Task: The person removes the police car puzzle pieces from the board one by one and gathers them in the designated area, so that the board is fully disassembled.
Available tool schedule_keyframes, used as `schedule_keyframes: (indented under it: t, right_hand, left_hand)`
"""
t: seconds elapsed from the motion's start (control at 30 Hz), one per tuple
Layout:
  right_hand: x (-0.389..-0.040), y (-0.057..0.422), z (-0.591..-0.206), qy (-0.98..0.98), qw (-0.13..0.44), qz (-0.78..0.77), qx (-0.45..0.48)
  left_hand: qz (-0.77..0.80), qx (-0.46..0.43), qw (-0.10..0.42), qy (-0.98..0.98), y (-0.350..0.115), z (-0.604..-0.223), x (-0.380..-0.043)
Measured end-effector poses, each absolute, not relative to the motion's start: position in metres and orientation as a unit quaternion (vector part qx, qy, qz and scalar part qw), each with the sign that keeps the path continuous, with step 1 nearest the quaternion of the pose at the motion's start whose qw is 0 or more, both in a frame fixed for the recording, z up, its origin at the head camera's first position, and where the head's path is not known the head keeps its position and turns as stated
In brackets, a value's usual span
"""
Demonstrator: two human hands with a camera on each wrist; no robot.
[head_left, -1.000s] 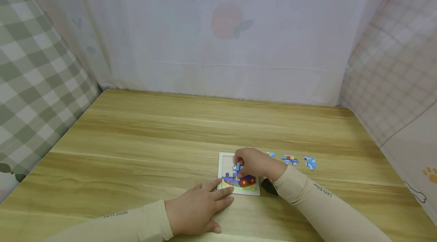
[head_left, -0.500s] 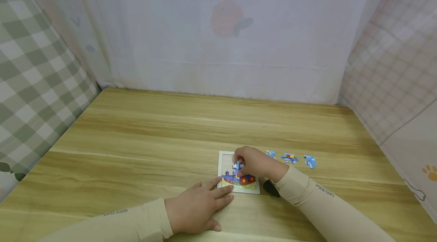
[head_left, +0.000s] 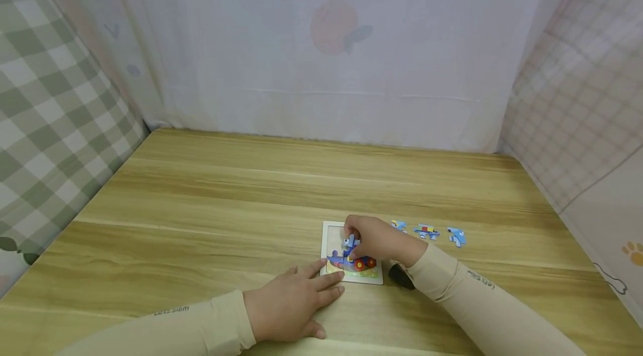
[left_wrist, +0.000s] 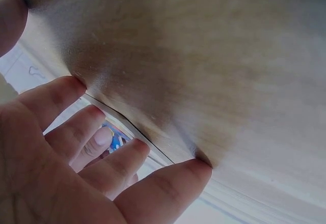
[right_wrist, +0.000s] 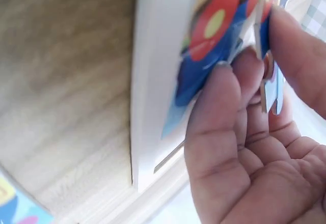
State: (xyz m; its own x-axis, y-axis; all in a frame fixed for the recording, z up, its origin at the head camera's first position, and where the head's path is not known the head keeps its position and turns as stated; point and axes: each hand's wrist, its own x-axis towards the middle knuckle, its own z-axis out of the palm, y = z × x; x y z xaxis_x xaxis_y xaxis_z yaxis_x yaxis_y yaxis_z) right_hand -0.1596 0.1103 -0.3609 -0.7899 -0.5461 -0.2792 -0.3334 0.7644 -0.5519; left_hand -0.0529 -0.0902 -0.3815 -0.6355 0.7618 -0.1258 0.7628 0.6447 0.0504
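A small picture puzzle in a white-rimmed tray (head_left: 325, 239) lies on the wooden table. Its lower pieces, showing red wheels (head_left: 359, 265) on a blue vehicle, sit in place, while its upper left shows bare board. My right hand (head_left: 379, 237) pinches a blue puzzle piece (head_left: 350, 244) between thumb and fingers, close over the tray's middle. In the right wrist view this puzzle piece (right_wrist: 270, 86) stands tilted, its edge showing. My left hand (head_left: 286, 308) lies with fingers spread, fingertips at the tray's lower left corner. The left wrist view shows its fingers (left_wrist: 163, 188) reaching the rim.
Loose puzzle pieces lie in a row right of the tray: a partly hidden one (head_left: 398, 226), a red-and-yellow one (head_left: 427, 231) and a light blue one (head_left: 456, 237). A dark object (head_left: 401, 277) shows under the right wrist. Cloth (head_left: 331, 77) hangs behind the table.
The blue puzzle piece in my right hand has turned slightly, the hand staying almost in place. My left hand keeps its position at the tray.
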Motion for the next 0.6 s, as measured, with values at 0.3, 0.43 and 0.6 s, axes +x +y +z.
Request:
schedule_keyframes:
  t: [0.3, 0.43, 0.6]
  right_hand:
    - [-0.1549, 0.1088, -0.3594, 0.91, 0.223, -0.248, -0.245]
    - [-0.1531, 0.1086, -0.3607, 0.91, 0.218, -0.249, -0.251]
    - [-0.1514, 0.1096, -0.3613, 0.909, 0.215, -0.248, -0.256]
  left_hand:
    - [-0.003, 0.417, 0.074, 0.906, -0.0895, -0.3811, -0.0522]
    - [-0.004, 0.416, 0.074, 0.907, -0.0891, -0.3812, -0.0518]
    - [-0.002, 0.415, 0.072, 0.907, -0.0892, -0.381, -0.0514]
